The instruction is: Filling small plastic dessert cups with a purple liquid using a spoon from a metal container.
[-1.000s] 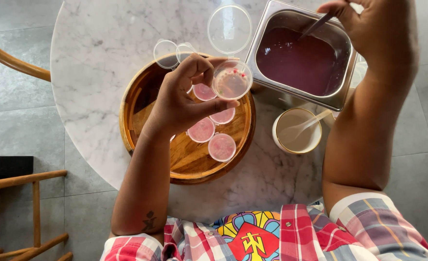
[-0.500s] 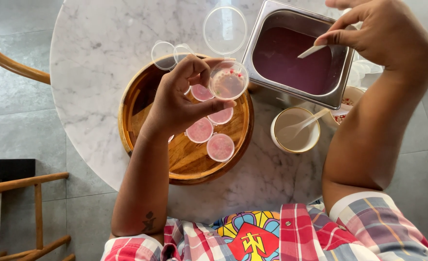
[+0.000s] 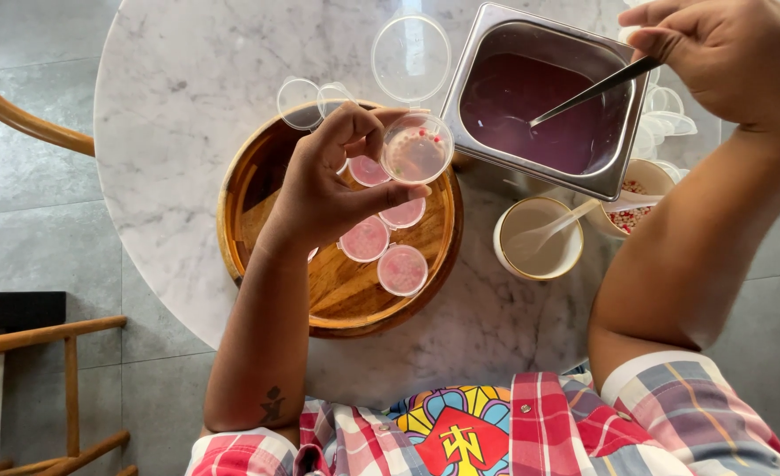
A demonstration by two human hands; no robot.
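Clear cup (image 3: pixel 417 147) between left fingers (image 3: pixel 381 194)

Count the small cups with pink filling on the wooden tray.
4 show on the wooden tray: one by the left hand, one under its thumb, one below that, and one nearest the person. The hand may hide others. It holds a further cup above the tray.

Plaid shirt (image 3: pixel 672 414), short sleeves, forearm tattoo (image 3: pixel 272 404)

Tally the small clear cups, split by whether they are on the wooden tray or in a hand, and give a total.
Filled cups on the wooden tray: 4
Cup held in the left hand: 1
Total: 5
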